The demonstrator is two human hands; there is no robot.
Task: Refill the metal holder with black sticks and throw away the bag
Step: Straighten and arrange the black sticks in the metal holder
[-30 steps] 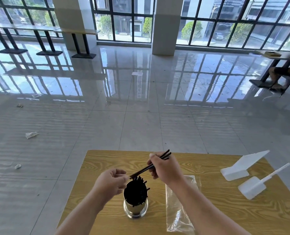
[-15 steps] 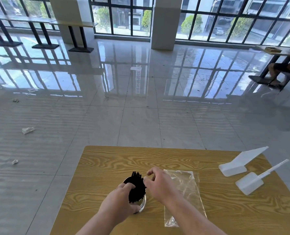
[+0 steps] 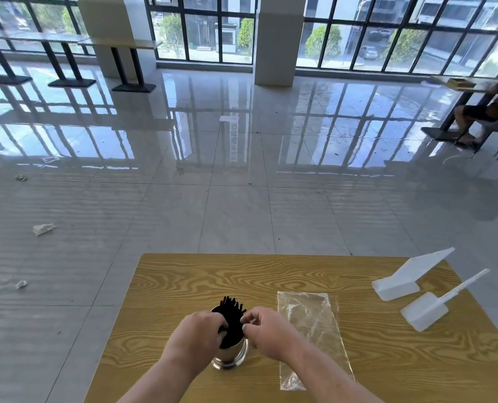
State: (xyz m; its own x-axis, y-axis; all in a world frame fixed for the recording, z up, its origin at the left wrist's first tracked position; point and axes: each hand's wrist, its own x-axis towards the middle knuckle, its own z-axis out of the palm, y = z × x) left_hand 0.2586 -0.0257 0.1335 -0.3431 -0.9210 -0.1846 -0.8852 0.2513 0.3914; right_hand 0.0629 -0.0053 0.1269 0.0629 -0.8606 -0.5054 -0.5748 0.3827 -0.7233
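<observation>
The metal holder [image 3: 229, 356] stands packed with black sticks [image 3: 231, 318], so the refill looks all but done; the bag [image 3: 309, 330], clear and seemingly empty, lies flat just right of the holder, not yet thrown away; the left hand [image 3: 197, 334] curls its fingers round the bundle above the holder's rim; the right hand [image 3: 266, 333] pinches sticks at the bundle's right side.
</observation>
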